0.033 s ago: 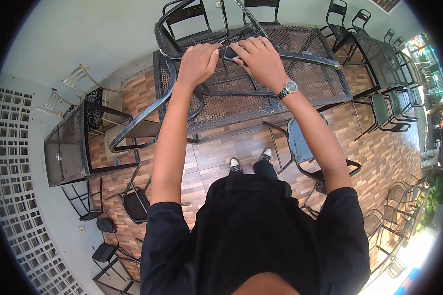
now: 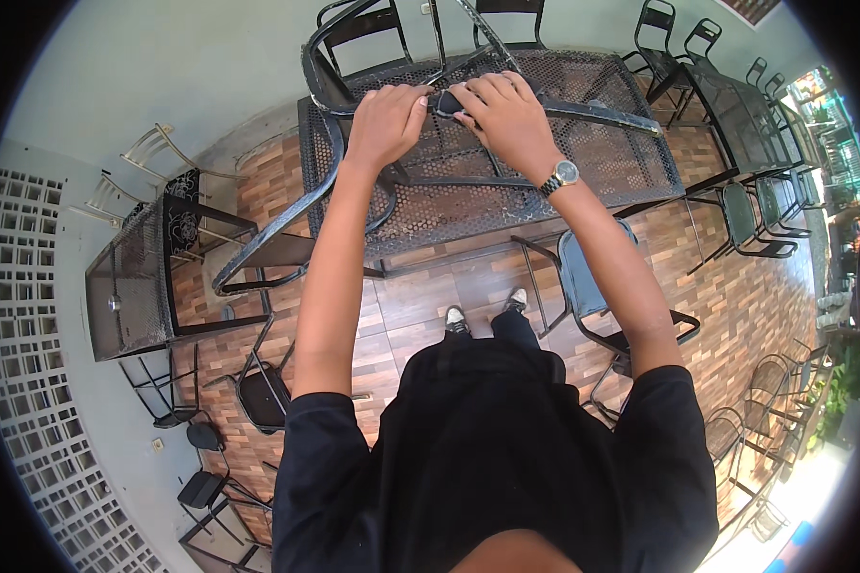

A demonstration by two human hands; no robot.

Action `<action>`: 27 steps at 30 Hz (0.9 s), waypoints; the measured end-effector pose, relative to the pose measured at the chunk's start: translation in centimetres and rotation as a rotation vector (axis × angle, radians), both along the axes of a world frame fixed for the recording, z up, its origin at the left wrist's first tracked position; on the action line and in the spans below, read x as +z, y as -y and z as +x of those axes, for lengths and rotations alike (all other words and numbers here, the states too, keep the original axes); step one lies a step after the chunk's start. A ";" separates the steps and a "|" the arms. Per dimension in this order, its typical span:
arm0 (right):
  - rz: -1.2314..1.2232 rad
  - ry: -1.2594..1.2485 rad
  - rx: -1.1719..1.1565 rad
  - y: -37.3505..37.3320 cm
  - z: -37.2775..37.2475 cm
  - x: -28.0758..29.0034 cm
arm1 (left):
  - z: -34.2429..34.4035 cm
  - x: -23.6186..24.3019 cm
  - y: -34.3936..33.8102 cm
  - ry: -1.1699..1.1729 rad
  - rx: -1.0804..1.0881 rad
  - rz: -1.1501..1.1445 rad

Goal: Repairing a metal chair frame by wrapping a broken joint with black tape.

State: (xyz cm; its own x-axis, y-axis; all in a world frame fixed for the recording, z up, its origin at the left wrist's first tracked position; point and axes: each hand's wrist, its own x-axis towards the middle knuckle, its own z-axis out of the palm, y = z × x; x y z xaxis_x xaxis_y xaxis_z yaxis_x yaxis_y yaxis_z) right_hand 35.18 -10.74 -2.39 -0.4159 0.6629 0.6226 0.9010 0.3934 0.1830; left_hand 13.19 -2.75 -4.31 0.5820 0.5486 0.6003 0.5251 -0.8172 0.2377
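A worn black metal chair frame (image 2: 282, 229) rests over the black perforated-metal table (image 2: 602, 153), its scuffed bars reaching out left and right. My left hand (image 2: 387, 124) has its fingers curled over a bar of this frame near the middle of the table. Just to its right, my right hand (image 2: 502, 124), with a watch at the wrist, grips the same frame beside a dark piece (image 2: 445, 103) at a bar junction. The fingertips of both hands are partly hidden.
Chairs stand against the back wall (image 2: 368, 38) and right (image 2: 741, 215). A second mesh table (image 2: 134, 277) with cream-framed chairs (image 2: 153, 148) is at the left. A dark-seated chair (image 2: 263, 396) and a grey-seated one (image 2: 578, 267) flank my legs. A pierced block wall (image 2: 24, 334) lines the left.
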 end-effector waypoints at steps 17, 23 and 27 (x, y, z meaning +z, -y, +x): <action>0.131 -0.203 0.020 -1.5 -1.6 -1.1 | -0.1 0.4 0.8 0.063 0.043 -0.002; 0.121 -0.201 -0.013 -0.5 -1.8 -1.0 | -0.9 1.1 0.3 -0.040 0.012 -0.186; 0.079 -0.200 -0.106 -0.6 -2.9 -0.9 | -3.1 1.7 -0.2 -0.122 0.002 -0.125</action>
State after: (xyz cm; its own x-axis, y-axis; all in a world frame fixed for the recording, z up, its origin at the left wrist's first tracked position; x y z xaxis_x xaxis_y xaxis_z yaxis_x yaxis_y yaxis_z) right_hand 32.25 -10.15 -3.28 -0.2103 0.6425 0.7369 0.9578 0.2866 0.0234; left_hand 10.05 -2.57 -2.61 0.6451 0.6160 0.4521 0.5579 -0.7840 0.2722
